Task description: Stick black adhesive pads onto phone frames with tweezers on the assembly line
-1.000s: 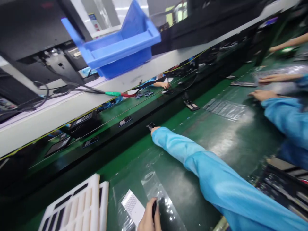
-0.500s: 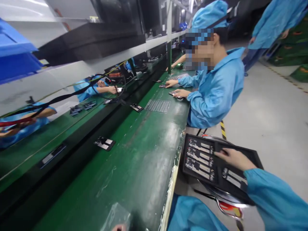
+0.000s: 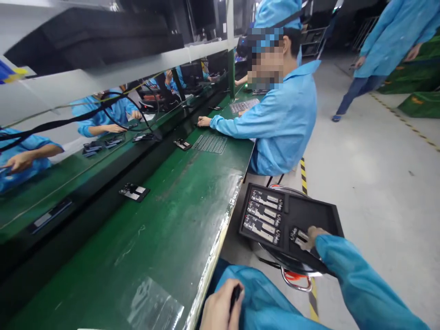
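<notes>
While my right fingers rest at a phone assembly in the black tray, I cannot tell whether they grip it; I judge it light, stiff and fragile, best held by its edges, off the exposed circuitry. My left fingers pinch a small black object, glossy clear film left of them on the green counter.

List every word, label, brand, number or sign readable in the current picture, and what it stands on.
No text is legible here.
Flat black-and-silver electronic parts in the black rectangular tray: any markings are too small.
Dark green boxy containers: orange marks, too blurred to read.
</notes>
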Demonstrator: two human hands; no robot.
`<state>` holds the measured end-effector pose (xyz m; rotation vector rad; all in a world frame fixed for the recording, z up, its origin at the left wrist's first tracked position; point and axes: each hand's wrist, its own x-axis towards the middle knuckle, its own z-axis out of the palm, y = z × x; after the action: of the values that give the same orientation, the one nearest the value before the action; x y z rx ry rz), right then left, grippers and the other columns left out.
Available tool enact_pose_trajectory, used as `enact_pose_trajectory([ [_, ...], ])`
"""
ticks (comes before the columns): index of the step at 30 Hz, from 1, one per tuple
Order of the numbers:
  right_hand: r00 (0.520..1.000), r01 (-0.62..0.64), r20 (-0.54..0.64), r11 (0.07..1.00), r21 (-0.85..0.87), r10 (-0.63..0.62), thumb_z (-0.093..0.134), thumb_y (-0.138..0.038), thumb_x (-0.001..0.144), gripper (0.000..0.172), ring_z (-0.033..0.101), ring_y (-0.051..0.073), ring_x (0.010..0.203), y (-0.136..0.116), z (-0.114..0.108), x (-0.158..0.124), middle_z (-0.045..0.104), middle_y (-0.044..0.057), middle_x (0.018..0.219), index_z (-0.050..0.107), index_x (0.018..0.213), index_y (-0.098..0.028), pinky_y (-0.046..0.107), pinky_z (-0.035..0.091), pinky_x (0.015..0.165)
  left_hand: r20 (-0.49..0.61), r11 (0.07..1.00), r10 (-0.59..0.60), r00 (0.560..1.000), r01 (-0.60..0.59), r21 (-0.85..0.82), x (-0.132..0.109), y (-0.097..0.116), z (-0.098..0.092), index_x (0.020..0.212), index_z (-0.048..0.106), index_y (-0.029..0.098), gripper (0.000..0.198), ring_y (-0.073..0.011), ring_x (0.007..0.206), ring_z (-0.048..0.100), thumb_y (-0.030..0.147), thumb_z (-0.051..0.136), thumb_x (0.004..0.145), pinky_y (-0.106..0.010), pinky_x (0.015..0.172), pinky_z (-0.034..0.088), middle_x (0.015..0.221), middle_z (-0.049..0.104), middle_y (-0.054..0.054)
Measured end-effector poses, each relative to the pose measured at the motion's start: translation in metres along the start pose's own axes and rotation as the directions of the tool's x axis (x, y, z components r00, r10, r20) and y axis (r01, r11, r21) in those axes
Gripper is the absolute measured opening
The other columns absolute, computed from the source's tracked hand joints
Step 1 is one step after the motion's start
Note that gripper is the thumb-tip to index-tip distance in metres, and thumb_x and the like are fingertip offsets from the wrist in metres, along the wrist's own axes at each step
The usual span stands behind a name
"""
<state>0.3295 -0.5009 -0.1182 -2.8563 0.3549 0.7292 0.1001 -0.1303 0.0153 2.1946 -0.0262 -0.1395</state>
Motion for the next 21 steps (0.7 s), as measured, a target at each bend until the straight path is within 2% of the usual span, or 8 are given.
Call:
enact_pose_trajectory([
  [3,0.997,-0.059,0.044,0.998,-0.014,0.060,0.091,-0.036,0.043,0.073,0.068,0.044,0.105,0.017,0.015,-0.015,0.067,0.027,0.115,0.067,0.107,-0.010,0.049,0.054,0.085,0.008,0.997,-0.066,0.998,0.066,-0.040,0.003,0.001,-0.004,0.098,0.060,0.024,0.032,-0.0154,0.069,0.062,0.046,0.038,0.102,-0.022,0.070,0.046,0.081,0.068,-0.002],
  [5,0.997,-0.028,0.073,0.999,0.024,0.026,0.088,-0.036,0.050,0.071,0.067,0.039,0.111,0.026,0.013,-0.016,0.067,0.023,0.120,0.066,0.113,-0.012,0.043,0.052,0.091,0.006,0.992,-0.103,0.995,0.103,-0.073,0.005,0.004,-0.006,0.099,0.061,0.023,0.032,-0.0157,0.069,0.061,0.046,0.039,0.102,-0.022,0.072,0.046,0.080,0.067,-0.002],
  [9,0.989,0.072,0.115,0.986,0.151,-0.089,0.088,-0.033,0.050,0.050,0.068,0.035,0.108,0.040,-0.013,-0.007,0.075,0.013,0.103,0.073,0.096,-0.019,0.036,0.052,0.090,0.032,0.985,-0.124,0.992,0.127,-0.113,0.006,0.011,-0.005,0.098,0.063,0.023,0.032,-0.0161,0.066,0.059,0.048,0.043,0.101,-0.023,0.072,0.046,0.074,0.064,0.000],
  [13,0.972,0.169,0.106,0.941,0.294,-0.208,0.085,-0.047,0.053,0.041,0.069,0.033,0.092,0.045,-0.051,-0.015,0.074,0.009,0.082,0.074,0.079,-0.017,0.036,0.052,0.080,0.054,0.980,-0.124,0.991,0.131,-0.152,0.003,0.011,-0.003,0.099,0.064,0.023,0.032,-0.0157,0.063,0.055,0.048,0.045,0.100,-0.024,0.068,0.043,0.069,0.059,0.001],
  [15,0.953,0.219,0.116,0.901,0.374,-0.280,0.079,-0.060,0.061,0.051,0.068,0.026,0.077,0.035,-0.068,-0.033,0.073,0.008,0.077,0.075,0.085,-0.016,0.031,0.052,0.066,0.037,0.970,-0.140,0.989,0.144,-0.195,0.002,0.010,-0.004,0.097,0.064,0.022,0.033,-0.0155,0.062,0.054,0.049,0.047,0.099,-0.024,0.064,0.041,0.067,0.057,0.002],
  [17,0.926,0.240,0.130,0.821,0.518,-0.353,0.071,-0.071,0.068,0.061,0.058,0.015,0.053,0.012,-0.080,-0.061,0.069,0.005,0.069,0.073,0.092,-0.014,0.025,0.042,0.047,0.016,0.948,-0.170,0.985,0.168,-0.270,0.001,0.009,-0.004,0.096,0.064,0.021,0.034,-0.0152,0.062,0.055,0.051,0.048,0.098,-0.023,0.063,0.041,0.065,0.057,0.002],
  [19,0.902,0.193,0.134,0.662,0.724,-0.410,0.073,-0.073,0.067,0.065,0.039,0.005,0.038,-0.022,-0.084,-0.094,0.061,0.000,0.058,0.069,0.091,-0.013,0.020,0.025,0.037,0.006,0.912,-0.201,0.980,0.189,-0.364,0.002,0.009,-0.004,0.092,0.064,0.020,0.036,-0.0149,0.063,0.056,0.052,0.050,0.097,-0.023,0.064,0.042,0.066,0.059,0.001],
  [21,0.880,0.108,0.145,0.486,0.867,-0.453,0.080,-0.069,0.064,0.062,0.034,0.002,0.034,-0.065,-0.082,-0.129,0.060,-0.001,0.055,0.064,0.087,-0.013,0.017,0.016,0.034,-0.020,0.869,-0.232,0.972,0.199,-0.453,0.002,0.008,-0.004,0.093,0.066,0.019,0.036,-0.0162,0.071,0.060,0.054,0.058,0.092,-0.024,0.070,0.046,0.075,0.065,-0.002],
])
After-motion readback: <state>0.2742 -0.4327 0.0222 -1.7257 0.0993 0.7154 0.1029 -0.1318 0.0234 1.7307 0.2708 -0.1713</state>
